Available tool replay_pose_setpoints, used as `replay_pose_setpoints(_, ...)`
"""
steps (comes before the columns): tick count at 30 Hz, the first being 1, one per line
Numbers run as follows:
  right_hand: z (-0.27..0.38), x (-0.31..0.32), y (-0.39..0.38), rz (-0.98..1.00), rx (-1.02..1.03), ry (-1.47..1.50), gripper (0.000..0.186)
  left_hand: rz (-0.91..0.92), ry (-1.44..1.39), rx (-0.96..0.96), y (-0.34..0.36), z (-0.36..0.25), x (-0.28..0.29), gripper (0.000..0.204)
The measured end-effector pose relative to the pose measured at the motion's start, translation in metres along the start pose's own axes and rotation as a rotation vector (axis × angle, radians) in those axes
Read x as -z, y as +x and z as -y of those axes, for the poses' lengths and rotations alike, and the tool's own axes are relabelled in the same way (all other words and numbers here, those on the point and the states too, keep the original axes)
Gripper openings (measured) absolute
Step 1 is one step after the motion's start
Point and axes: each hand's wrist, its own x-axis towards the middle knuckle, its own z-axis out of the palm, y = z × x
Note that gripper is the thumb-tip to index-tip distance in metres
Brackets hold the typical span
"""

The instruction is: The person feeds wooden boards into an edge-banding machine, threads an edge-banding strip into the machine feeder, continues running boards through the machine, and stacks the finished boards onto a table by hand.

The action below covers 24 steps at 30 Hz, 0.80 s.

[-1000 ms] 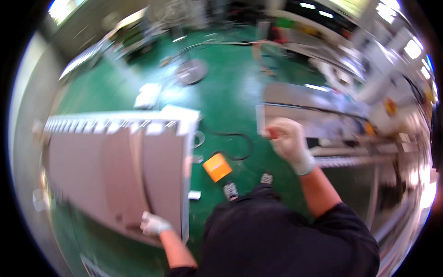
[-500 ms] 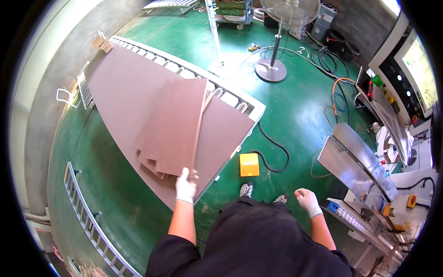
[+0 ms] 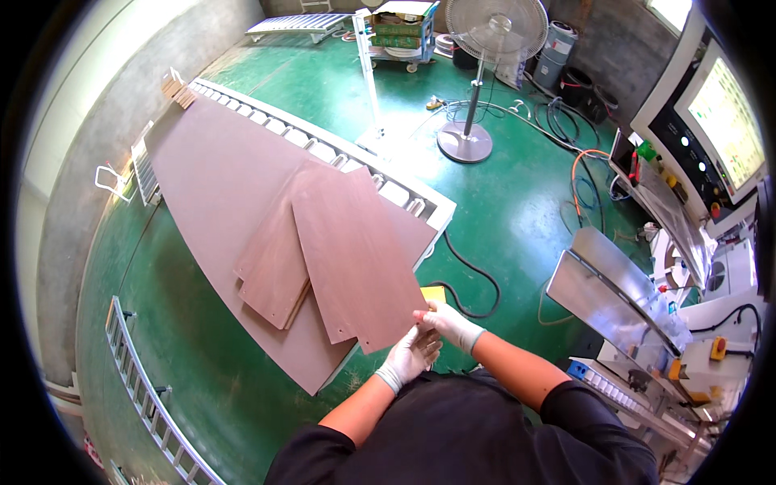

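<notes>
A brown rectangular panel point(image 3: 356, 250) with a notched near corner lies slanted, its near right corner sticking out toward me. My right hand point(image 3: 453, 325), in a white glove with a bare fingertip, is closed on that corner. Beside it, my gloved left hand point(image 3: 411, 354) is close to the panel's near edge, fingers loosely bent and apart; whether it touches the panel is unclear. More brown panels point(image 3: 275, 271) are stacked to the left, partly covered by the slanted one. Beneath everything is a large brown sheet point(image 3: 210, 162).
A white roller conveyor point(image 3: 440, 212) carries the sheet. Ahead stand a pedestal fan point(image 3: 465, 141) and a loaded cart point(image 3: 404, 36). A machine with a screen point(image 3: 719, 121) and metal plates point(image 3: 590, 283) is at right. A black cable point(image 3: 485, 279) crosses the green floor; a metal rail point(image 3: 153, 404) is at left.
The upper panel has swung right and toward me, uncovering the panels below it. My right hand has come in from the right and gripped its corner; my left hand has shifted right.
</notes>
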Motion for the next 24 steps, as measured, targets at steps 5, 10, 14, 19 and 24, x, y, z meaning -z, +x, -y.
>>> replay_pose_setpoints(5,-0.049,0.021,0.02,-0.049,0.015,0.205,0.028,0.089,0.886,-0.13,-0.075,-0.05,-0.046,0.043)
replay_pose_setpoints(10,-0.034,0.043,-0.028,-0.124,0.072,0.399,0.024,-0.64,0.636,-1.078,-0.08,-0.126,0.012,0.045)
replay_pose_setpoints(14,-0.01,0.072,-0.059,-0.163,0.2,0.385,0.03,-0.112,0.157,-0.561,-0.019,-0.153,0.023,0.059)
replay_pose_setpoints(19,-0.013,0.115,-0.102,-0.486,0.412,0.562,0.029,0.185,0.098,-0.251,0.029,-0.114,-0.071,0.047)
replay_pose_setpoints(24,-0.092,0.138,-0.191,-0.686,0.702,1.252,0.03,0.398,0.262,-0.002,0.104,-0.052,-0.11,0.044)
